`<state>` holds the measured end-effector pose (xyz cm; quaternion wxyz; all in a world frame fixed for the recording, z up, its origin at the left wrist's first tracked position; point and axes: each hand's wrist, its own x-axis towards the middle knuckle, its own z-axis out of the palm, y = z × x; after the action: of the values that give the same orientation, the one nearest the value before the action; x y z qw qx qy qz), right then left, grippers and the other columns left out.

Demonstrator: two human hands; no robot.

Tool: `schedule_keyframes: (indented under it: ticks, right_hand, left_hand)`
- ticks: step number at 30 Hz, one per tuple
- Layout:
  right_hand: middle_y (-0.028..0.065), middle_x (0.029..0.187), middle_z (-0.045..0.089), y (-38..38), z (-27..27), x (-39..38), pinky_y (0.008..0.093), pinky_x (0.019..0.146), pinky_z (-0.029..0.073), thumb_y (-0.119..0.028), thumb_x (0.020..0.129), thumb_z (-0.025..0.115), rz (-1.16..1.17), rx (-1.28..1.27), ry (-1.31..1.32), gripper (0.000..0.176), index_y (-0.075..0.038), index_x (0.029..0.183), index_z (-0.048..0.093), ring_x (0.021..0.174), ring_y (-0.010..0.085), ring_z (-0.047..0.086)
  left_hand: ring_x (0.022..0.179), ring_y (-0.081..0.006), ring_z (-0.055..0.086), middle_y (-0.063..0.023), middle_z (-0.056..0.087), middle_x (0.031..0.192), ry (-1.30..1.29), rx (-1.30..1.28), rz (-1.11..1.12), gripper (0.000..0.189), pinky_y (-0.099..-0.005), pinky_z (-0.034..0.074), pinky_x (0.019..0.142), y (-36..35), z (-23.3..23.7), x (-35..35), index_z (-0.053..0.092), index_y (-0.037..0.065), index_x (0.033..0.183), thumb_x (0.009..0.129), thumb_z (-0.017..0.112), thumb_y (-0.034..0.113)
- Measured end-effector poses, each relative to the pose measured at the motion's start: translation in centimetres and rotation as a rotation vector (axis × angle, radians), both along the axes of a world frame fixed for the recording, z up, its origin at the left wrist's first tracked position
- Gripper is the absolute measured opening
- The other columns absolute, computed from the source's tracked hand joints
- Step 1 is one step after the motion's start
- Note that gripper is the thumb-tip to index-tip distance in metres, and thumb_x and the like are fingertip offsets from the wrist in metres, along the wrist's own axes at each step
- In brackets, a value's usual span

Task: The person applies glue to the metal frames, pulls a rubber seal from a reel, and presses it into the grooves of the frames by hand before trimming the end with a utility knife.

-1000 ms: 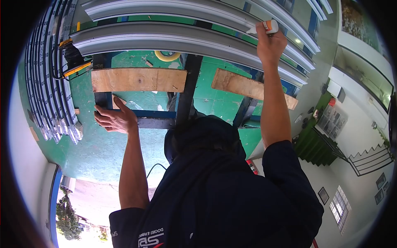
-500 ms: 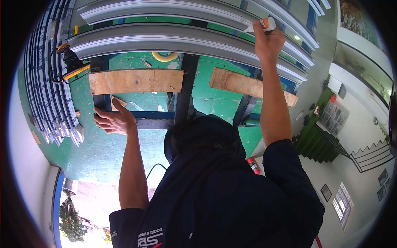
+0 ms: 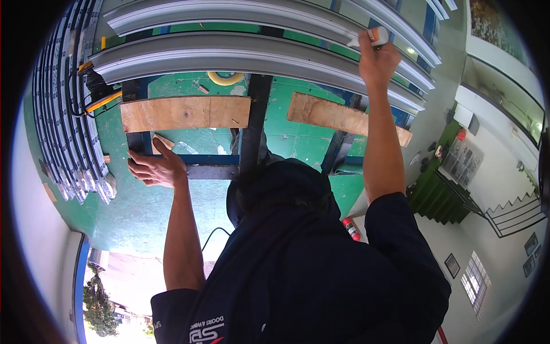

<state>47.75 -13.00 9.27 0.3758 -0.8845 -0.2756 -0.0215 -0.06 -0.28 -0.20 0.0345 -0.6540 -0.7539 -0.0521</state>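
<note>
My right hand (image 3: 379, 62) is closed around a small white squeeze bottle (image 3: 378, 36) with an orange label. Its pointed nozzle faces left, over the grey metal profiles near their right ends. The nearest long profile (image 3: 229, 56) lies crosswise in front of me, with another profile (image 3: 240, 18) behind it. My left hand (image 3: 157, 167) rests at the corner of the dark metal bench frame (image 3: 212, 171), fingers stretched and thumb apart. A small wood scrap (image 3: 164, 143) lies beside its thumb.
Two wooden boards, a left one (image 3: 186, 112) and a right one (image 3: 344, 117), lie across the frame. A tape roll (image 3: 225, 77) is on the green floor. A yellow-and-black tool (image 3: 103, 100) sits by the profile ends. Wrapped bars (image 3: 71, 114) are stacked at left.
My right hand and the bottle have shifted slightly to the right. My left hand stays at the frame corner. The whole view has drifted a little.
</note>
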Motion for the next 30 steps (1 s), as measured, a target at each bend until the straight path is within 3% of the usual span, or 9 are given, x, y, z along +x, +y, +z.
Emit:
schedule_keyframes:
  ticks: [4,9,12,18,19,24,26,30]
  right_hand:
    - [0.0098,0.069,0.071,-1.3,0.1,0.7,0.0336,0.063,0.052,-0.029,0.084,0.076,-0.086,-0.071,-0.036,0.026,-0.002,0.083,0.074,0.06,0.0188,0.065]
    - [0.0062,0.071,0.071,2.6,-0.6,-3.2,0.0301,0.06,0.051,-0.028,0.089,0.075,0.102,0.112,0.057,0.023,-0.005,0.093,0.073,0.061,0.0123,0.063]
    - [0.0037,0.071,0.07,2.1,-1.4,-2.9,0.0281,0.06,0.05,-0.025,0.089,0.076,0.062,0.213,0.23,0.021,-0.005,0.092,0.073,0.062,0.0097,0.061]
    - [0.0024,0.072,0.069,-8.7,-1.1,4.4,0.0267,0.062,0.049,-0.024,0.089,0.077,-0.168,0.203,0.2,0.023,-0.002,0.091,0.073,0.065,0.0076,0.058]
    - [0.0025,0.072,0.069,-11.1,-1.2,6.3,0.0273,0.063,0.049,-0.024,0.089,0.077,-0.222,0.192,0.21,0.023,-0.001,0.091,0.073,0.066,0.0078,0.058]
    - [0.0028,0.07,0.069,-20.8,-1.5,13.9,0.0304,0.064,0.05,-0.027,0.088,0.079,-0.47,0.084,0.172,0.026,-0.001,0.088,0.073,0.067,0.0102,0.06]
    - [0.0032,0.068,0.067,-24.3,-1.1,16.3,0.031,0.06,0.049,-0.029,0.086,0.08,-0.55,0.067,0.164,0.029,-0.001,0.087,0.073,0.062,0.0112,0.06]
    - [0.0044,0.066,0.066,-28.0,-1.8,19.2,0.0312,0.052,0.048,-0.031,0.085,0.079,-0.607,0.083,0.157,0.032,0.0,0.084,0.071,0.054,0.0111,0.059]
  left_hand:
    - [0.146,-0.0379,0.027,-0.0207,0.033,0.154,0.001,0.006,0.002,0.086,-0.0615,0.029,0.107,0.0,0.0,0.1,0.03,0.013,0.157,0.096,0.051,0.069]
    - [0.145,-0.0368,0.031,-0.0177,0.036,0.154,0.018,0.001,0.024,0.09,-0.062,0.031,0.106,0.0,-0.2,-0.1,0.031,0.013,0.157,0.093,0.05,0.073]
    - [0.146,-0.0371,0.03,-0.0162,0.034,0.156,0.027,0.003,0.043,0.089,-0.0627,0.03,0.109,0.1,-0.7,-0.4,0.031,0.016,0.158,0.093,0.05,0.074]
    - [0.142,-0.0363,0.034,-0.0133,0.038,0.152,0.105,0.003,0.024,0.09,-0.0638,0.035,0.103,0.5,-1.8,-2.2,0.03,0.02,0.159,0.092,0.048,0.078]
    - [0.143,-0.0345,0.034,-0.0126,0.036,0.154,0.089,-0.039,0.051,0.087,-0.062,0.033,0.108,0.4,-1.4,-1.7,0.03,0.021,0.159,0.093,0.05,0.074]
    - [0.142,-0.0375,0.035,-0.0133,0.038,0.154,0.161,0.009,-0.012,0.089,-0.0638,0.034,0.105,1.0,-2.4,-3.1,0.029,0.018,0.159,0.094,0.048,0.075]
    - [0.138,-0.0402,0.036,-0.0151,0.042,0.146,0.125,-0.017,0.009,0.092,-0.0673,0.035,0.098,0.9,-2.8,-3.2,0.028,0.015,0.158,0.093,0.05,0.076]
    - [0.138,-0.0395,0.037,-0.0154,0.04,0.149,0.189,-0.075,0.056,0.091,-0.0665,0.036,0.099,1.0,-2.4,-3.0,0.026,0.015,0.159,0.094,0.047,0.076]
